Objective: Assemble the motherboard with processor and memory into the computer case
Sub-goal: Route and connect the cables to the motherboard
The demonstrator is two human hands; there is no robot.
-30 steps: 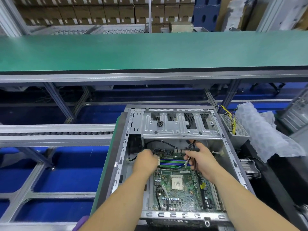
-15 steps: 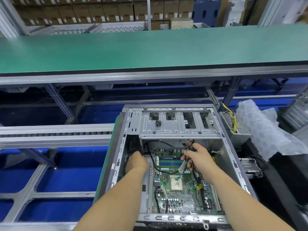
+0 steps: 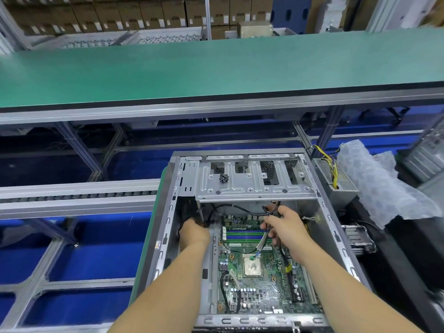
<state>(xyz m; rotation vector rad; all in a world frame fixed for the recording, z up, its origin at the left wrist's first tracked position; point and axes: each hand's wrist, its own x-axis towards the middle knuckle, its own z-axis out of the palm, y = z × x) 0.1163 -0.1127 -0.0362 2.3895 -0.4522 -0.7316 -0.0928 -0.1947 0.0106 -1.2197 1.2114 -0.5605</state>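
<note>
With the motherboard [image 3: 259,272] already lying inside the open case [image 3: 254,186], the right hand [image 3: 287,228] grips black cables [image 3: 271,212] while the left hand [image 3: 193,233], its grip hidden, works beside the board, so routing and plugging leads seems next.

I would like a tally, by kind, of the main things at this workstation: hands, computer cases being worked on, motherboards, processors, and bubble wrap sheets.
Hands: 2 (left hand, right hand)
Computer case: 1
Motherboard: 1
Processor: 1
Bubble wrap sheet: 1
Total: 6
</note>
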